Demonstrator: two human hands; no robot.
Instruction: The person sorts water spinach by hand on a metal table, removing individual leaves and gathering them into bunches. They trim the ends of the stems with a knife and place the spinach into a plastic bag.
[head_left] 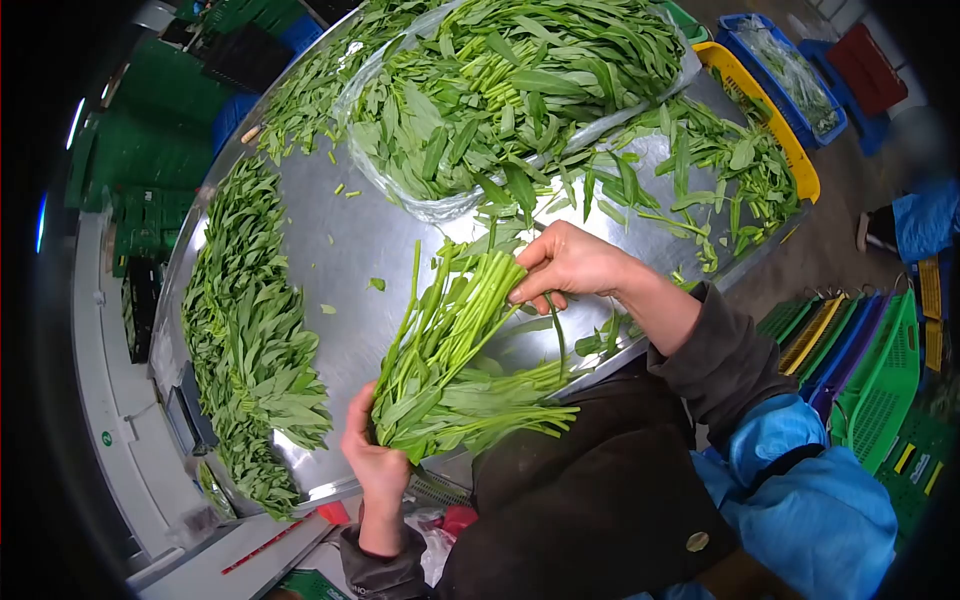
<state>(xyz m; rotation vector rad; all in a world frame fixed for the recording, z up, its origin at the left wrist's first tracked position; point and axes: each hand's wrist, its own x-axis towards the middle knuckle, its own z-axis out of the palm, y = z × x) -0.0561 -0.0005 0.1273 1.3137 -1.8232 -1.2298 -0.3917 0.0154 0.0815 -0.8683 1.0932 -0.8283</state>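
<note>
My left hand (378, 455) is wrapped round the leafy end of a bunch of water spinach (450, 350), held above the near edge of the metal table (350, 260). The light green stems fan out up and to the right. My right hand (572, 262) is closed at the upper stem ends, thumb and fingers pinched on a stem; a thin dark strand hangs below it. Just beyond my hands, a clear plastic bag (435, 208) lies open with a large heap of greens (520, 80) in it.
Along the table's left side runs a row of laid-out bunches (245, 320). Loose stems (690, 170) lie at the right beside a yellow crate (775, 115). A blue crate (780, 75) stands beyond it. Several coloured baskets (850, 350) are stacked at the right.
</note>
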